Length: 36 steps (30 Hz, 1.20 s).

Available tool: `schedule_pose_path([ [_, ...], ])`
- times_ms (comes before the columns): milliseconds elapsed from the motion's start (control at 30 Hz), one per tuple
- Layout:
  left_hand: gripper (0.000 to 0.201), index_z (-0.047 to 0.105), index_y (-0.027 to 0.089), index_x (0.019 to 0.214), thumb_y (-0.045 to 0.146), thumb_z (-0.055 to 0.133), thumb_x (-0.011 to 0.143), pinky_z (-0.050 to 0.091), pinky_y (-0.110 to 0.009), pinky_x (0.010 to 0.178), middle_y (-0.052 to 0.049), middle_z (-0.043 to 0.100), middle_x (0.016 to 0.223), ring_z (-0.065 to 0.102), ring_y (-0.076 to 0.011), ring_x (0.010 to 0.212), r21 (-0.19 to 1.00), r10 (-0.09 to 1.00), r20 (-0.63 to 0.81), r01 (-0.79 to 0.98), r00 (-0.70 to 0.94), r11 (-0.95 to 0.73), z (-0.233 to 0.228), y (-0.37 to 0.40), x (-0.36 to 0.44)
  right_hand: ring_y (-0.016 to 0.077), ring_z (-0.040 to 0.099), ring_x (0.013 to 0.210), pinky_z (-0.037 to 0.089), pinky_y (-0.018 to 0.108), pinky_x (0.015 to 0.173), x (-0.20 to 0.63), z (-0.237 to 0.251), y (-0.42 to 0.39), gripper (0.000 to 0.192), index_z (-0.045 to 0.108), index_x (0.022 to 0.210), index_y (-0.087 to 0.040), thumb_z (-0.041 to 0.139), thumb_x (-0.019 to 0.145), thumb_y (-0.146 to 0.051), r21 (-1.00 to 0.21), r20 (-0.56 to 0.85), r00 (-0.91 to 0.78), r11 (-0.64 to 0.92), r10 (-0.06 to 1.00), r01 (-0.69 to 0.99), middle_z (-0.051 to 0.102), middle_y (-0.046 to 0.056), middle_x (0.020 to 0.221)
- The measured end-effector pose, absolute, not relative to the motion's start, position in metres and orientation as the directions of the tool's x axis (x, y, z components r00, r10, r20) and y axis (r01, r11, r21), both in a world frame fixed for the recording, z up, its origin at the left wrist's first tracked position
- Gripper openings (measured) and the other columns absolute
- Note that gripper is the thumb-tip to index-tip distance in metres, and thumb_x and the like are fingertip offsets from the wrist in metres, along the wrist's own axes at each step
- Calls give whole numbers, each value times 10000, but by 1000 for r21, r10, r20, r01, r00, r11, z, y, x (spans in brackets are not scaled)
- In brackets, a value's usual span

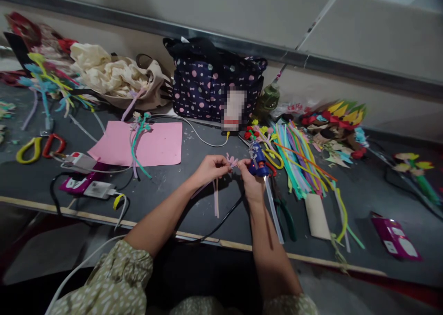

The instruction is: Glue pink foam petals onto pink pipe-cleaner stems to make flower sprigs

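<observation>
My left hand [209, 167] pinches a pink pipe-cleaner flower [231, 161] at its head, its pale stems hanging down toward the table. My right hand [252, 182] is also at the flower with its fingertips and grips a blue glue gun [259, 161], whose clear glue stick [273, 208] juts back toward me. A black cord [221, 222] runs from the gun over the table's front edge. Both hands hover just above the dark grey table [166, 185].
A bundle of coloured pipe cleaners [297, 158] lies right of my hands, with green-handled pliers [287, 213] and a cardboard tube [316, 215]. A pink sheet [155, 144], scissors [39, 148], a power strip [86, 185] lie left. A polka-dot bag [207, 84] stands behind.
</observation>
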<state>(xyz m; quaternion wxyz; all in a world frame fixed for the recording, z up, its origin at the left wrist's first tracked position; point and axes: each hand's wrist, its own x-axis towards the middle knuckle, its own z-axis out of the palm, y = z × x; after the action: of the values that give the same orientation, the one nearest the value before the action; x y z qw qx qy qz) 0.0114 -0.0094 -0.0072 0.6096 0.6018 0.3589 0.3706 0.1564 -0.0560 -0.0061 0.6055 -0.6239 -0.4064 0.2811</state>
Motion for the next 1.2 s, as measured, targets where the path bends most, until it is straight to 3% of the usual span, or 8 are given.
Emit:
schedule_pose_path([
  [633, 257, 626, 114, 703, 361, 693, 726, 288, -191, 468, 22, 515, 567, 402, -62, 480, 1000, 873, 22, -2, 487, -24, -11, -9, 11, 137, 571, 684, 472, 282, 666, 159, -4, -58, 240, 622, 818, -158, 684, 746, -378, -975, 172, 465, 81, 868, 208, 639, 19, 794],
  [1200, 199, 619, 123, 664, 312, 654, 717, 321, -205, 534, 17, 521, 590, 429, -79, 540, 990, 876, 80, 67, 476, -126, -12, -8, 10, 145, 608, 679, 488, 287, 698, 160, -8, -58, 220, 618, 826, -187, 689, 782, -390, -926, 325, 438, 187, 838, 329, 673, 10, 788],
])
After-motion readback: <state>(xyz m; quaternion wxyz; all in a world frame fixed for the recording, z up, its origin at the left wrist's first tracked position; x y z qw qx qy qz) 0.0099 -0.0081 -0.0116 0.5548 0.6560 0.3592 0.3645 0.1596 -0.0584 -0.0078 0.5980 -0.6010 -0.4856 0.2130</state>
